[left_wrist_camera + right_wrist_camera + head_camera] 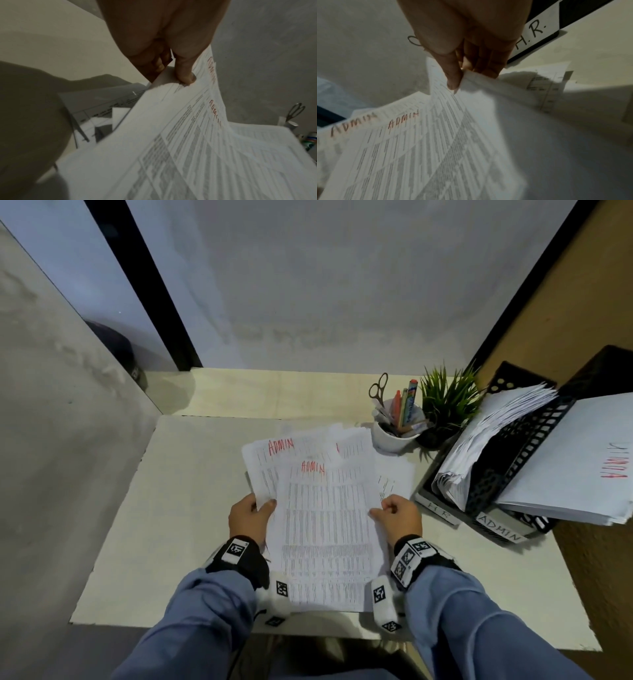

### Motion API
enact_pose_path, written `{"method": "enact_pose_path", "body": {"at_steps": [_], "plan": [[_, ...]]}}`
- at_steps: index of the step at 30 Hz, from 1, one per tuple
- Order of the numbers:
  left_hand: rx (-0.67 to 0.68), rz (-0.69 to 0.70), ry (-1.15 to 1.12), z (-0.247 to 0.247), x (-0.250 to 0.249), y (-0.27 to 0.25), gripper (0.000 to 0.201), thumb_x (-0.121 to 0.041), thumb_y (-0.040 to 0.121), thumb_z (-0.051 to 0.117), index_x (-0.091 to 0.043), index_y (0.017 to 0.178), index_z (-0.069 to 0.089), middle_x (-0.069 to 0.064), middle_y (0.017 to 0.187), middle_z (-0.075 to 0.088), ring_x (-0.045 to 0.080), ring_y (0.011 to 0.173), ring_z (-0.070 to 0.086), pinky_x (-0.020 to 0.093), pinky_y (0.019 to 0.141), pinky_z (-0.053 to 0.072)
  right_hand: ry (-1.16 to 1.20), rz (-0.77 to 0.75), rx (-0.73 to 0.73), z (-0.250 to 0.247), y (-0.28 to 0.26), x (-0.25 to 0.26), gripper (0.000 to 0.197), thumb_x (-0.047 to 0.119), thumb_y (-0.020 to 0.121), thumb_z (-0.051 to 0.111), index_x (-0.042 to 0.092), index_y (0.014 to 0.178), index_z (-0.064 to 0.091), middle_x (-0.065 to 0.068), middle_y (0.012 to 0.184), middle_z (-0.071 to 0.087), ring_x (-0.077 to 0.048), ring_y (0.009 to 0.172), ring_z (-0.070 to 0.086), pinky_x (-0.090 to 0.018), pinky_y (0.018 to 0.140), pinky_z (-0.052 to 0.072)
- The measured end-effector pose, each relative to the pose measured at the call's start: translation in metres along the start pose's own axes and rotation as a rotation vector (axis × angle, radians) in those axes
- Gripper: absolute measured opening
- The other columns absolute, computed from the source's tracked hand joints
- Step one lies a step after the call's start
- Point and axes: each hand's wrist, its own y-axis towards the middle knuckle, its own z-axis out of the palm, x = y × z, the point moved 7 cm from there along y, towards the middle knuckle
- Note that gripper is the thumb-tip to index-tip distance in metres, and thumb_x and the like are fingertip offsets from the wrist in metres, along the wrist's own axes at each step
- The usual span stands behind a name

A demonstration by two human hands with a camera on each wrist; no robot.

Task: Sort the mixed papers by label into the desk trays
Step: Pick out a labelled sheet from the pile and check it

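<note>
I hold a fan of printed sheets [325, 518] over the desk, and two of them show ADMIN in red at the top. My left hand [255, 513] pinches the left edge of the sheets [171, 135], thumb on top. My right hand [394, 513] pinches the right edge of the top sheet [436, 148]. At the right stand two black mesh trays: the HR tray [442, 510] holds a thick curled stack, and the ADMIN tray [500, 529] holds a flat stack whose top page is marked ADMIN. More loose sheets [394, 477] lie on the desk under the fan.
A white cup [394, 436] with pens and scissors [378, 388] stands behind the papers, beside a small green plant [445, 402]. Walls close the desk [171, 525] in at the left and back. The HR label [536, 31] shows close behind my right hand.
</note>
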Motion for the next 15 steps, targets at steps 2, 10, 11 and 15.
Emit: {"method": "enact_pose_path", "body": {"at_steps": [2,10,11,15], "plan": [[-0.055,0.061,0.077,-0.008,-0.013,-0.002,0.014,-0.013,0.080,0.069,-0.027,0.081,0.067,-0.001,0.087,0.071,0.025,0.084,0.068,0.043,0.082,0.055,-0.029,-0.006,-0.019,-0.007,0.004,-0.001,0.027,-0.001,0.077,0.068,0.013,0.064,0.048,-0.005,0.061,0.043,-0.017,0.059,0.039,-0.023,0.059,0.036],[-0.115,0.168,0.224,-0.017,-0.036,-0.003,0.023,-0.009,0.093,0.049,-0.006,0.070,0.052,0.001,0.064,0.048,0.018,0.064,0.042,0.024,0.056,0.034,0.044,0.013,0.021,-0.030,0.006,-0.004,0.025,-0.005,0.091,0.048,0.001,0.111,0.061,-0.009,0.092,0.058,-0.021,0.088,0.052,-0.034,0.086,0.045],[-0.105,0.142,0.194,-0.016,-0.034,-0.002,0.019,-0.009,0.093,0.048,-0.007,0.076,0.057,0.002,0.072,0.056,0.020,0.069,0.051,0.026,0.063,0.044,0.013,-0.009,0.045,-0.028,0.007,-0.003,0.028,-0.006,0.091,0.045,0.004,0.112,0.062,-0.010,0.095,0.060,-0.021,0.088,0.053,-0.029,0.080,0.045],[-0.066,0.036,0.049,-0.016,-0.003,0.018,0.028,-0.010,0.086,0.046,-0.029,0.088,0.067,0.003,0.105,0.068,0.028,0.099,0.065,0.046,0.094,0.051,-0.008,-0.043,0.064,-0.027,0.006,-0.003,0.044,-0.010,0.092,0.036,0.008,0.126,0.058,-0.005,0.098,0.060,-0.019,0.083,0.053,-0.017,0.061,0.039]]}}
